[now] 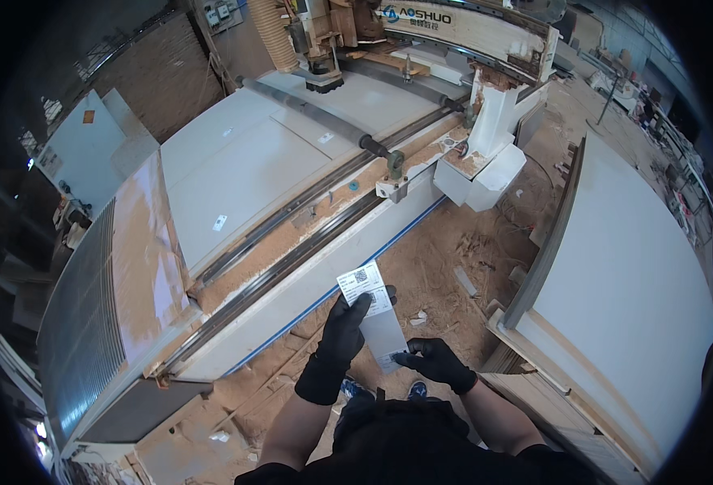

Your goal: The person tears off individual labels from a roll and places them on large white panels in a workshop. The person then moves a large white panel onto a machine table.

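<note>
A strip of white printed paper labels (pixel 385 332) hangs in front of me, above the sawdust-strewn floor. Around its upper left edge is my black-gloved left hand (pixel 343 330), thumb across the face of the strip. My right hand (pixel 440 364), also gloved in black, pinches the lower end near a printed code. Beyond both hands, pale boards (pixel 244 182) lie on the bed of a CNC router. A label (pixel 220 222) sits on the nearest board, and another label (pixel 325 138) lies farther back.
The router's gantry (pixel 471 39), marked Aoshuo, spans the far end of the bed. A grey roller (pixel 314 112) crosses above the boards. To my right stands a stack of white panels (pixel 623 267). Sawdust and scraps cover the floor (pixel 453 242) between.
</note>
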